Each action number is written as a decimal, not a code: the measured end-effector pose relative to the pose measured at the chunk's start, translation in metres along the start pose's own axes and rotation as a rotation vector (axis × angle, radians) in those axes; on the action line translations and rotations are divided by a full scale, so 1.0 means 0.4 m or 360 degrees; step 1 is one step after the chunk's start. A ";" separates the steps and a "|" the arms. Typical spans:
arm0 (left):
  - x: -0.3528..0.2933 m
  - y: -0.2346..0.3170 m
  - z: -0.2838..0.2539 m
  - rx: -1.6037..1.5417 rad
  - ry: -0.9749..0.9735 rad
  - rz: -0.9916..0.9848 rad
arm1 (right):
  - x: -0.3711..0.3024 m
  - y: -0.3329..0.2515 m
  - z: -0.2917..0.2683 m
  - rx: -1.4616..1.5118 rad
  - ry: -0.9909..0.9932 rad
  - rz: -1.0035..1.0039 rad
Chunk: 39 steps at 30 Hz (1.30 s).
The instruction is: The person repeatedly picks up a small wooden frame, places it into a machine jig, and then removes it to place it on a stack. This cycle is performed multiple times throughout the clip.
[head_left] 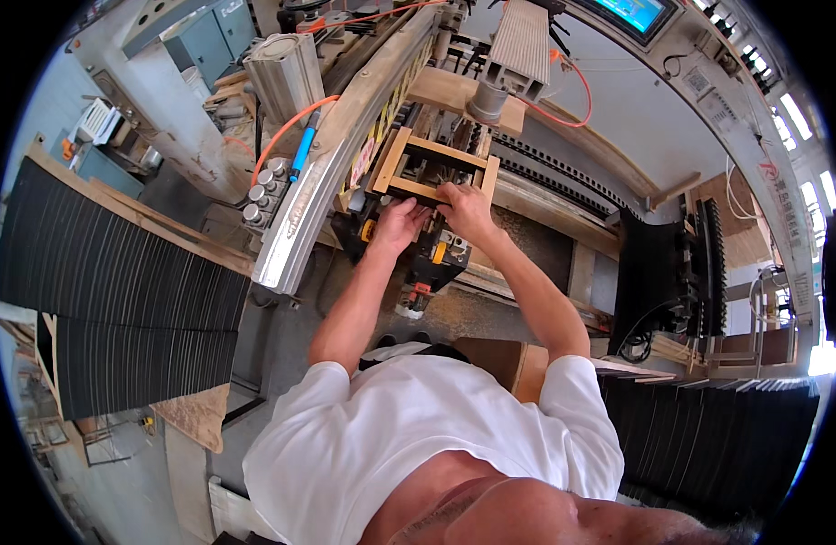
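Frame is touched on its near side by the right hand, the left hand just beside; whether either is clamped cannot be told.

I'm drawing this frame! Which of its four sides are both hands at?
The near side, closest to the white shirt: left hand and right hand are there. The far side lies beyond; left side and right side run between them.

A slim blue object lies left of the hands; farther left stand rows of dark slats. More dark slats stand behind right. Beyond the hands, a cabinet stands left and a lit screen right.
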State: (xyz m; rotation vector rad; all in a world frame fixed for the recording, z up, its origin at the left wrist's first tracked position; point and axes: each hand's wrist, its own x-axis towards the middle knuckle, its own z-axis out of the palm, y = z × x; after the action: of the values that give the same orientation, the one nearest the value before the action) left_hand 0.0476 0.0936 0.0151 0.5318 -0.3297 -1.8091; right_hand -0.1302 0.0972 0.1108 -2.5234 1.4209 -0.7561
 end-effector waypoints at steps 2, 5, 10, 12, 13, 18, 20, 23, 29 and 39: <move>-0.011 -0.008 0.016 0.0064 0.0128 0.0076 | 0.019 0.028 0.004 0.0029 0.0054 -0.0059; -0.081 -0.016 0.015 0.0068 0.0205 0.0089 | 0.060 0.078 0.022 0.0061 0.0137 -0.0135; -0.279 -0.031 0.000 0.0028 0.0353 0.0137 | 0.175 0.169 0.054 0.0013 0.0179 -0.0045; -0.371 -0.038 0.001 0.0017 0.0354 0.0147 | 0.204 0.228 0.073 -0.0037 0.0234 0.0005; -0.421 -0.037 -0.009 0.0011 0.0371 0.0173 | 0.220 0.225 0.067 -0.0038 0.0143 0.0143; -0.636 -0.045 -0.060 -0.0033 0.0493 0.0267 | 0.245 0.239 0.072 0.0167 -0.0014 0.0343; -0.705 -0.039 -0.084 -0.0055 0.0567 0.0297 | 0.255 0.236 0.080 0.0238 -0.0030 0.0414; -0.781 -0.019 -0.149 -0.0006 0.0706 0.0320 | 0.279 0.212 0.100 0.0284 -0.0017 0.0446; -0.881 0.030 -0.350 0.0033 0.0927 0.0327 | 0.287 0.203 0.099 0.0288 0.0001 0.0387; -1.024 0.071 -0.533 0.0120 0.1189 0.0194 | 0.279 0.211 0.114 0.0305 0.0134 0.0218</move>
State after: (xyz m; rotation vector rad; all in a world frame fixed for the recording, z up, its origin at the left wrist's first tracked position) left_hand 0.2762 0.4853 -0.0765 1.1603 0.0855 -1.3668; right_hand -0.1240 -0.0467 0.0802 -2.2516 1.4530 -0.9345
